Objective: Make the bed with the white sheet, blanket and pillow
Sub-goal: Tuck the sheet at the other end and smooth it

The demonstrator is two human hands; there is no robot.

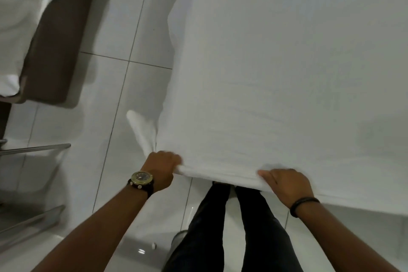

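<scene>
A white sheet (pixel 276 73) spreads out flat ahead of me, filling the right and centre of the view. My left hand (pixel 162 168), with a watch on its wrist, grips the sheet's near left corner, where the cloth bunches into a fold. My right hand (pixel 287 185), with a dark band on the wrist, clutches the same near edge further right. The near edge is held up above my legs. The bed under the sheet is hidden. No pillow or blanket can be told apart here.
Glossy white floor tiles (pixel 123 86) run along the left of the sheet. A second bed with a brown base (pixel 55 51) and white bedding stands at the upper left. A metal-railed rack (pixel 33 150) is at the left edge. My dark-trousered legs (pixel 231 227) stand below the sheet.
</scene>
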